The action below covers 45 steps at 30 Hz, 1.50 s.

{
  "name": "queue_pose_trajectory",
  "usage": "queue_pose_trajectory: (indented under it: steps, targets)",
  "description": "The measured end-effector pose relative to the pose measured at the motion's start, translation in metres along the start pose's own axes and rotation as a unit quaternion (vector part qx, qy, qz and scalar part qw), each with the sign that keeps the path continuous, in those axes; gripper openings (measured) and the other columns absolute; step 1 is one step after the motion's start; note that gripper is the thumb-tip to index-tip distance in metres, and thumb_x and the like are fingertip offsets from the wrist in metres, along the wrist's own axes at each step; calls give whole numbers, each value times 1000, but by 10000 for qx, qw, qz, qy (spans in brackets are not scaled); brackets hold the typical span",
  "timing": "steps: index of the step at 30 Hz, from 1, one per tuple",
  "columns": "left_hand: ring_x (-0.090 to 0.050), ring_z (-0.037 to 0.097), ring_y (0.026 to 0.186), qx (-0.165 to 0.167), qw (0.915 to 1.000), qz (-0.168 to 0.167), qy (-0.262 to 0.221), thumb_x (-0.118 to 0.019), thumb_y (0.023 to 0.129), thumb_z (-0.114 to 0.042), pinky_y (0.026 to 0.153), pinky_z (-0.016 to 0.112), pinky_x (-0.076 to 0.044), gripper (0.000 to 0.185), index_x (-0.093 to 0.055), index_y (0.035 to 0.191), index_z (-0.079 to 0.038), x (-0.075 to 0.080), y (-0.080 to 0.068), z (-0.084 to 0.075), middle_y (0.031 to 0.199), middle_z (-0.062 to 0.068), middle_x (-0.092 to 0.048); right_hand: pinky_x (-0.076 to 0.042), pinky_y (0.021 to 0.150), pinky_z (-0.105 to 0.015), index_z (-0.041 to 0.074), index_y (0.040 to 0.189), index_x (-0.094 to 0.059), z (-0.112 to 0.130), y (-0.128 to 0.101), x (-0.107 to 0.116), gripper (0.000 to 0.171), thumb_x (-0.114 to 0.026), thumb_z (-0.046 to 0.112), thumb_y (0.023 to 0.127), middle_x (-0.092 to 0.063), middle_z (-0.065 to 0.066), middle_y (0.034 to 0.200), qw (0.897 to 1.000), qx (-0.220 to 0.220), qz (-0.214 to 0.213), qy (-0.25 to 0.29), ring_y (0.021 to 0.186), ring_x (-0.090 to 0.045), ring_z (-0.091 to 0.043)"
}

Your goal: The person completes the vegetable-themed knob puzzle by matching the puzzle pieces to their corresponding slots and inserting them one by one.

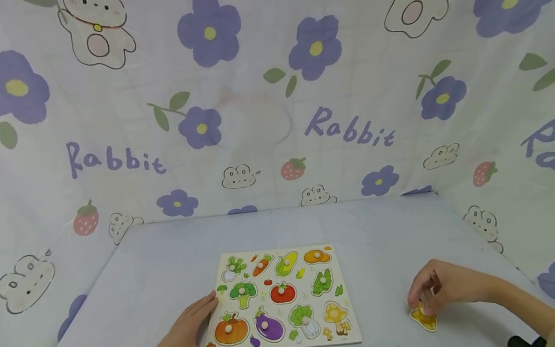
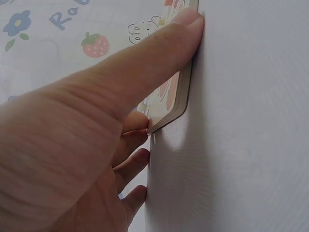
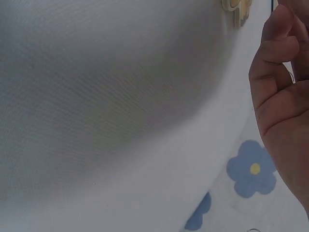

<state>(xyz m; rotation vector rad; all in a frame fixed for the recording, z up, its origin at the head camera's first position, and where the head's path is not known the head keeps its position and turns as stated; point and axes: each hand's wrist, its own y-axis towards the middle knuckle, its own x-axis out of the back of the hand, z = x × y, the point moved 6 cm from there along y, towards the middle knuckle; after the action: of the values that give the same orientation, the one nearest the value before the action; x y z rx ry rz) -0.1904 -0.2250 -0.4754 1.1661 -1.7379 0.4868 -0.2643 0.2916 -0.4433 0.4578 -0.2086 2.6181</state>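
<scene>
A white vegetable puzzle board (image 1: 299,270) lies on the table, with knobbed pieces such as a pumpkin, an eggplant and a tomato in it. No knob shows on its yellow mushroom picture (image 1: 336,313). My left hand (image 1: 191,320) rests against the board's left edge, fingers fairly straight; in the left wrist view the thumb (image 2: 159,58) lies along the board's side. To the right of the board, my right hand (image 1: 451,284) pinches a yellow puzzle piece (image 1: 425,319) with a pale rim at or just above the tabletop. Its fingertips partly cover the piece.
The tabletop (image 1: 173,260) has a plain white cover. Behind and beside it hangs a cloth (image 1: 256,62) printed with flowers, strawberries and rabbits. A black object (image 1: 520,341) shows at the lower right corner, near the right forearm.
</scene>
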Motion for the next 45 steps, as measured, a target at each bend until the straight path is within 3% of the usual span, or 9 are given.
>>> queue_pose_trajectory:
  steps: [3,15,19,26,35,38,42,45]
  targets:
    - [-46,45,124,-77,9999,-103,62,-82,73,-53,98,57,-45,97,-47,139,9,0,-1,-1,144,25,-45,-53,62,-24,0,109,-73,-7,0,0,25,-68,-7,85,-70,-20,99,9997,-164,99,158,69,-60,-20]
    - [-41,46,128,263,9993,201,-200,-82,74,-52,101,60,-40,99,-44,142,9,-1,2,-3,148,25,-40,-55,67,-21,-7,109,-69,-16,-1,-6,30,-71,-13,80,-68,-28,101,9944,-221,498,909,71,-58,-15]
    - [-36,46,133,537,9969,319,-472,-83,73,-54,104,64,-35,102,-42,144,7,0,3,-5,151,23,-36,-54,64,-19,-6,106,-70,-15,1,-2,29,-73,-12,78,-69,-27,98,9961,-186,450,740,72,-58,-10]
    - [-28,45,138,936,9918,465,-741,-82,72,-56,109,63,-28,105,-39,147,3,2,4,-8,155,19,-31,-55,64,-21,-3,105,-71,-15,3,4,30,-75,-11,76,-69,-24,96,9974,-125,440,563,70,-59,-12]
    - [-30,45,137,834,9936,414,-646,-81,72,-59,108,63,-29,106,-40,147,4,1,3,-8,154,19,-33,-48,60,-15,-4,101,-72,-17,5,4,28,-76,-12,74,-69,-24,92,9970,-178,438,615,68,-52,-8]
    - [-30,45,138,862,9929,447,-693,-81,72,-57,108,63,-28,105,-40,147,4,1,2,-8,154,20,-33,-43,52,-18,-3,98,-72,-16,6,4,27,-76,-11,73,-70,-22,90,9980,-79,383,488,65,-50,-11]
    - [-27,45,139,956,9910,517,-784,-81,73,-57,109,64,-27,104,-39,147,3,1,0,-8,155,19,-31,-39,46,-30,4,96,-73,-13,11,6,24,-79,-4,74,-70,-15,87,10000,-5,84,26,63,-49,-18]
    - [-28,45,138,937,9915,515,-741,-80,73,-57,109,63,-27,104,-39,147,3,1,-1,-7,155,19,-32,-41,49,-30,8,94,-73,-12,16,6,22,-82,2,74,-71,-13,86,9991,-198,-305,-234,64,-50,-17]
